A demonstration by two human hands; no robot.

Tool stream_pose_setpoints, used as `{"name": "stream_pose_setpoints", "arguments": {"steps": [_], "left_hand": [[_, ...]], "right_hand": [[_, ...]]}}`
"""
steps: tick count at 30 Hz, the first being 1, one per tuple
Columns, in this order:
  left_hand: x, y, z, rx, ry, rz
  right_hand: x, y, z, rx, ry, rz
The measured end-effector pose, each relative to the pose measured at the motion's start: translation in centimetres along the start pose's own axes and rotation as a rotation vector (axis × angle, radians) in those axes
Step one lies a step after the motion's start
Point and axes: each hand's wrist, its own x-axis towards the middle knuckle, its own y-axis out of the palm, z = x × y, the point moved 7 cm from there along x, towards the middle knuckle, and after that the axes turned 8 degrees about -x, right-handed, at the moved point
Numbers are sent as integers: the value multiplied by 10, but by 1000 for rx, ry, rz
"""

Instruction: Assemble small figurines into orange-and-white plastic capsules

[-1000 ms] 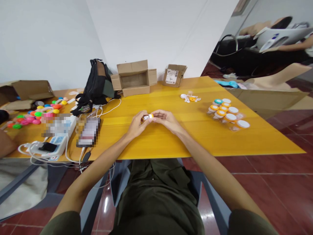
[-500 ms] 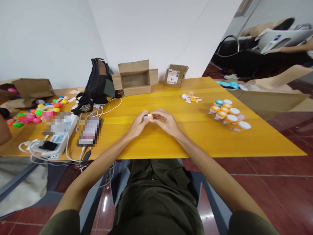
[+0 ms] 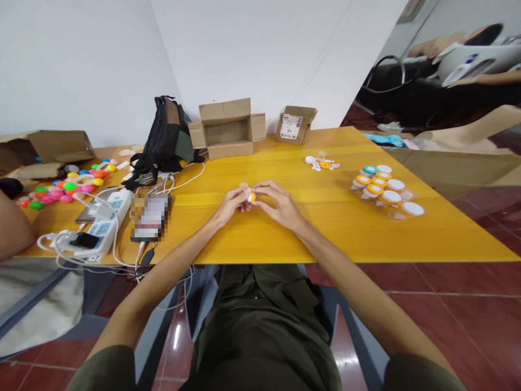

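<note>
Both my hands meet over the middle of the yellow table (image 3: pixel 325 228), pinching one small clear container with an orange lid (image 3: pixel 251 196). My left hand (image 3: pixel 230 206) grips its body with closed fingers. My right hand (image 3: pixel 275 203) has its fingertips closed round the orange lid end. The container is mostly hidden between my fingers. To the right stands a cluster of several small jars (image 3: pixel 385 191) with orange, white and teal lids. Farther back lie a few loose white and orange pieces (image 3: pixel 321 162).
A black backpack (image 3: pixel 165 138), an open cardboard box (image 3: pixel 228 129) and a smaller box (image 3: pixel 293 124) sit at the back. At left are a phone (image 3: pixel 150 217), a power strip with cables (image 3: pixel 97 228), colourful round pieces (image 3: pixel 65 187) and another person's arm (image 3: pixel 12 231).
My fingers have closed tighter round the container, turning it so less of its body shows. The view shifted slightly; my hands stay in the same place.
</note>
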Motion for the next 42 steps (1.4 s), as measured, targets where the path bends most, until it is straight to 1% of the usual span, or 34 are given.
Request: {"name": "stream_pose_setpoints", "arguments": {"steps": [4, 6, 8, 11, 14, 17, 23, 25, 27, 30, 34, 37, 42], "left_hand": [[0, 3, -6, 29, 61, -2], [-1, 4, -9, 61, 98, -9], [-1, 5, -11, 84, 122, -13], [-1, 7, -12, 97, 122, 3], [-1, 7, -10, 91, 96, 24], [0, 6, -6, 69, 58, 20], [0, 3, 1, 37, -6, 10], [1, 3, 3, 31, -17, 11], [1, 3, 1, 28, 1, -2], [0, 2, -5, 33, 83, -40], [-1, 1, -12, 75, 174, -72], [-2, 2, -14, 115, 199, -74], [-2, 6, -13, 103, 164, -27]], "right_hand": [[1, 4, -8, 104, 148, 17], [2, 5, -12, 100, 211, 28], [4, 5, -12, 73, 230, 31], [5, 3, -11, 45, 213, 20], [4, 1, -10, 41, 173, -13], [3, 1, -10, 20, 141, -35], [2, 2, -7, -14, 83, -25], [2, 2, -6, -19, 84, -21], [3, 2, -7, -12, 111, -26], [3, 3, -10, 26, 183, -40], [4, 6, -13, 54, 251, -22], [4, 4, -13, 30, 246, -34], [2, 2, -10, -9, 154, -55]]}}
